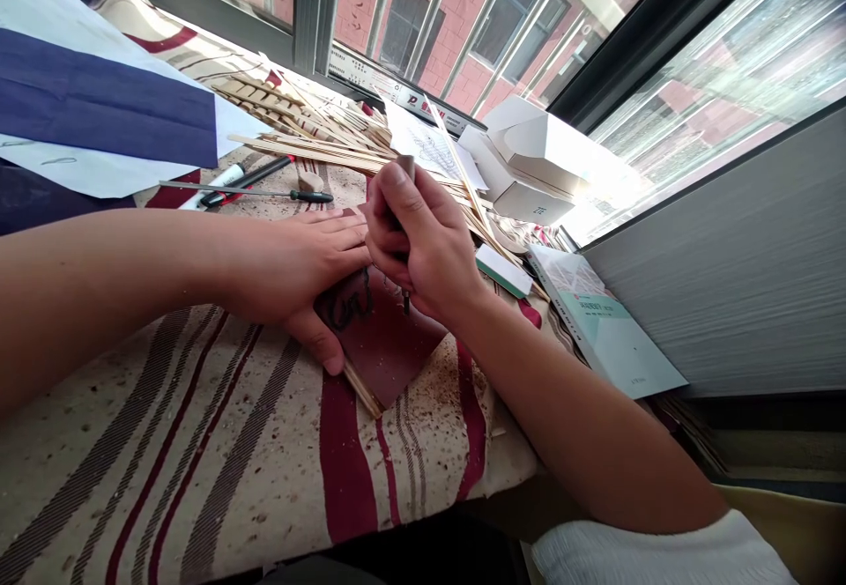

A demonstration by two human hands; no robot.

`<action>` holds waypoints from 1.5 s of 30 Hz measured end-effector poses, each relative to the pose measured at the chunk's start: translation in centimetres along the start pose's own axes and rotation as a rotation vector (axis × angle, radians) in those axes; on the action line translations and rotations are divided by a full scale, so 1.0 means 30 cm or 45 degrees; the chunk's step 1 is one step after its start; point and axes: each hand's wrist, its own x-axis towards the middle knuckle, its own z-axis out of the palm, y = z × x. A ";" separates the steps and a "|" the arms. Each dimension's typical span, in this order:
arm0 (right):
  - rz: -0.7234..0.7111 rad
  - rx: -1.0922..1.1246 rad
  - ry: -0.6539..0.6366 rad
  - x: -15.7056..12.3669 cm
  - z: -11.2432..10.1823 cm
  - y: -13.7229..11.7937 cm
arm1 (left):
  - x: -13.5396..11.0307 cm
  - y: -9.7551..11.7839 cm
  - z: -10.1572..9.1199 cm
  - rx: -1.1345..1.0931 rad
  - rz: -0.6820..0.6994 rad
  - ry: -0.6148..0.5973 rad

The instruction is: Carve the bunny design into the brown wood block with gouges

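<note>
A reddish-brown wooden board (397, 347) with pale layered edges lies on the striped cloth, black curved marks drawn or cut on its face. My left hand (297, 263) lies flat over the board's left part, fingers stretched out and thumb along its near left edge. Above the board's right part, my right hand (423, 241) is closed in a fist around an upright carving tool (405, 301). The handle's end shows above my thumb, and the dark tip points down at the board beside the marks. Whether the tip touches the surface, I cannot tell.
Brown crumbs dot the striped cloth (264, 462). A thin file with a dark handle (310, 196) and pens (228, 181) lie beyond my left hand. Thin wooden strips (317, 127), a white box (529, 162), a green-and-white block (503, 270) and a book (608, 329) lie toward the window.
</note>
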 end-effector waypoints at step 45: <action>-0.019 0.165 0.439 0.013 0.004 0.057 | 0.001 0.011 -0.029 -0.093 -0.041 -0.101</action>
